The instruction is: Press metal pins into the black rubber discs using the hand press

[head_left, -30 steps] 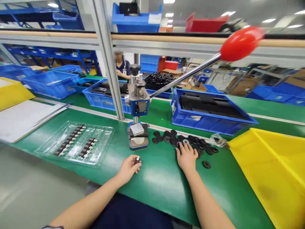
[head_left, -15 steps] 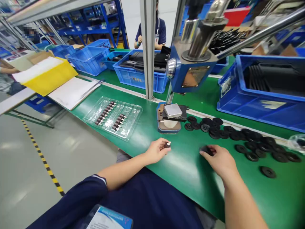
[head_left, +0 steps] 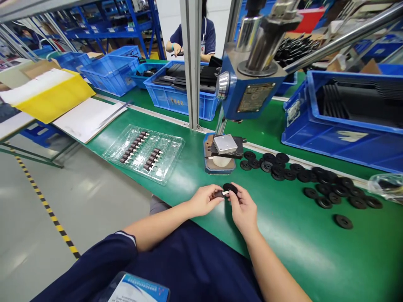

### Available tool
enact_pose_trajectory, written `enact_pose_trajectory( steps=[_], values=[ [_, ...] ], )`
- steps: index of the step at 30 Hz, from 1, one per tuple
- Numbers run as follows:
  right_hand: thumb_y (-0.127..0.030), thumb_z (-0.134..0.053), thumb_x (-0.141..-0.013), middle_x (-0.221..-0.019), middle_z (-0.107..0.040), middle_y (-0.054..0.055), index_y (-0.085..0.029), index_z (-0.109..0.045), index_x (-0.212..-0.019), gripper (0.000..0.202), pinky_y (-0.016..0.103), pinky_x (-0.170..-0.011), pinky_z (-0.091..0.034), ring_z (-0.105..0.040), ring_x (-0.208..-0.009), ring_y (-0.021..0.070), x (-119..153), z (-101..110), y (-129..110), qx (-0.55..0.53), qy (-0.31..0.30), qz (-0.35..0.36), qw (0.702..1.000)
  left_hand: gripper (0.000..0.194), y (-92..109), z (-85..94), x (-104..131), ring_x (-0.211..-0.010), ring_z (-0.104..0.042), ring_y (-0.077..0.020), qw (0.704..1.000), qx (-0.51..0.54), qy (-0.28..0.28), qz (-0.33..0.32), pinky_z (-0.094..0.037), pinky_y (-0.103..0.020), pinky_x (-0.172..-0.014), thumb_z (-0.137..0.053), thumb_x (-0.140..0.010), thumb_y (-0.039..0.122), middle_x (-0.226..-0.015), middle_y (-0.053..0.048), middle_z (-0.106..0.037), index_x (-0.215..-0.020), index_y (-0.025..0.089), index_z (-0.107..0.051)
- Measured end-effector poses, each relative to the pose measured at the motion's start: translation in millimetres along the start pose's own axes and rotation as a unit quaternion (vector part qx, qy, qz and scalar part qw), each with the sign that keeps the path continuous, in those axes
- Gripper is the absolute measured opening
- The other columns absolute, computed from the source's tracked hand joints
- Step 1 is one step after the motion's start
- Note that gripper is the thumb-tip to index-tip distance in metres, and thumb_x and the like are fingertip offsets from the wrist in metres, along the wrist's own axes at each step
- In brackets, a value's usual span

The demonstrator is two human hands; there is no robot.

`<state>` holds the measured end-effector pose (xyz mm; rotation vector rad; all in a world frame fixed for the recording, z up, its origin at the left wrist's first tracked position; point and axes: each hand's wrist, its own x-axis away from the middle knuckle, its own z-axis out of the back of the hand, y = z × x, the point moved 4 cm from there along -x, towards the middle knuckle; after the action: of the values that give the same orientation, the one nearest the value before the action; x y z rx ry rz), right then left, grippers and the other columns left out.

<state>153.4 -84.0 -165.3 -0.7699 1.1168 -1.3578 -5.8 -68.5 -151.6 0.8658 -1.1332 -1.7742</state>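
Observation:
Between the fingers of my left hand (head_left: 204, 200) is a small dark cylindrical part (head_left: 218, 194) with a white shaft pointing right. My right hand (head_left: 244, 208) is closed on a black wheel-like disc (head_left: 230, 187), held up against the shaft's end. Whether the shaft sits inside the disc I cannot tell. Both hands are close together above the green bench, in front of a blue hand press (head_left: 220, 161). Left of them, a clear plastic tray (head_left: 170, 161) bears two rows of similar dark parts (head_left: 134, 147). Many more black discs (head_left: 304, 174) lie loose to the right.
A metal post (head_left: 192, 84) rises behind the bench's white strip. Blue crates (head_left: 346, 140) of black parts stand at the back and right. The press's long lever (head_left: 333, 40) reaches over the right side. A co-worker (head_left: 208, 35) is across the bench.
My right hand has moved left with the black disc, bringing it to the part in my left hand. The left hand has stayed nearly in place. The view has shifted slightly.

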Motion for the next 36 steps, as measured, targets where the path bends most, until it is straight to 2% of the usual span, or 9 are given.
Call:
enact_pose_trajectory(
  steps=[6,10,14,21,24,27,30,33,36],
  values=[
    [-0.028,-0.053,-0.093,-0.117,-0.065,0.008,-0.022,-0.060,-0.124,0.032,0.037,-0.094,-0.051,-0.064,-0.102,0.0183,7.3,3.1,-9.5,0.037,0.013,0.093,0.995,0.031,-0.2,0.8,-0.9,-0.067,-0.055,-0.0129,1.000,-0.026,-0.003,-0.009,-0.045,-0.025,-0.065,-0.055,-0.090,0.034,-0.086,-0.005,-0.064,-0.114,0.014,-0.059],
    [-0.023,-0.050,-0.093,-0.124,-0.062,0.007,-0.024,-0.060,-0.125,0.034,0.040,-0.101,-0.047,-0.059,-0.114,0.0198,6.3,1.9,-21.5,0.046,-0.012,0.146,0.988,0.031,0.3,1.9,-0.4,-0.070,-0.056,-0.0142,0.999,-0.033,-0.001,-0.008,-0.046,-0.027,-0.068,-0.053,-0.092,0.035,-0.088,-0.006,-0.064,-0.115,0.015,-0.059],
    [-0.022,-0.049,-0.092,-0.141,-0.049,0.010,-0.023,-0.053,-0.134,0.043,0.049,-0.107,-0.041,-0.047,-0.130,0.0244,10.1,0.6,-30.1,0.068,-0.054,0.199,0.976,0.031,2.0,2.8,0.4,-0.072,-0.058,-0.0149,1.000,-0.010,-0.001,0.005,-0.047,-0.027,-0.070,-0.050,-0.094,0.035,-0.090,-0.007,-0.064,-0.116,0.015,-0.058],
    [-0.027,-0.052,-0.092,-0.148,-0.040,0.011,-0.026,-0.037,-0.146,0.056,0.051,-0.112,-0.033,-0.039,-0.137,0.0253,20.3,-5.2,-26.1,0.124,-0.144,0.200,0.961,0.023,6.3,2.7,1.8,-0.079,-0.058,-0.0168,0.999,0.039,0.019,0.015,-0.048,-0.029,-0.076,-0.053,-0.092,0.036,-0.087,-0.006,-0.064,-0.101,0.016,-0.060],
    [-0.033,-0.054,-0.092,-0.150,-0.037,0.011,-0.027,-0.033,-0.149,0.060,0.051,-0.112,-0.033,-0.036,-0.139,0.0265,25.4,-4.7,-30.2,0.148,-0.149,0.208,0.955,0.024,6.8,-0.5,3.5,-0.082,-0.060,-0.0172,0.995,0.091,0.013,0.027,-0.049,-0.030,-0.078,-0.053,-0.092,0.037,-0.091,-0.006,-0.065,-0.104,0.017,-0.059],
    [-0.044,-0.054,-0.092,-0.154,-0.028,0.012,-0.025,-0.023,-0.152,0.071,0.052,-0.112,-0.032,-0.031,-0.141,0.0289,25.7,2.2,-27.1,0.199,-0.148,0.219,0.944,0.027,1.4,-6.1,4.4,-0.074,-0.058,-0.0153,0.990,0.130,-0.003,0.048,-0.049,-0.027,-0.068,-0.051,-0.093,0.039,-0.088,-0.005,-0.063,-0.108,0.018,-0.058],
    [-0.046,-0.048,-0.094,-0.154,-0.027,0.014,-0.022,-0.021,-0.153,0.069,0.054,-0.109,-0.032,-0.029,-0.141,0.0300,11.0,32.6,-8.3,0.300,-0.075,0.217,0.926,0.030,-5.1,-7.6,3.0,-0.066,-0.054,-0.0135,0.988,0.138,0.013,0.061,-0.046,-0.024,-0.061,-0.051,-0.093,0.041,-0.083,-0.004,-0.061,-0.109,0.017,-0.059],
    [-0.047,-0.043,-0.095,-0.150,-0.036,0.013,-0.023,-0.035,-0.146,0.057,0.056,-0.105,-0.032,-0.035,-0.137,0.0318,-12.1,92.9,22.6,0.443,0.098,0.150,0.878,0.032,-5.4,-3.9,1.0,-0.073,-0.055,-0.0150,0.986,0.150,0.045,0.056,-0.044,-0.023,-0.059,-0.053,-0.091,0.042,-0.100,-0.009,-0.062,-0.109,0.017,-0.062],
    [-0.052,-0.034,-0.095,-0.144,-0.039,0.024,-0.011,-0.049,-0.135,0.059,0.065,-0.099,-0.029,-0.038,-0.131,0.0413,-24.5,149.7,50.9,0.500,0.216,0.074,0.835,0.036,-4.8,-1.9,-0.2,-0.067,-0.052,-0.0137,0.980,0.177,0.043,0.080,-0.042,-0.023,-0.056,-0.055,-0.089,0.046,-0.085,-0.006,-0.061,-0.108,0.017,-0.063]
  ],
)
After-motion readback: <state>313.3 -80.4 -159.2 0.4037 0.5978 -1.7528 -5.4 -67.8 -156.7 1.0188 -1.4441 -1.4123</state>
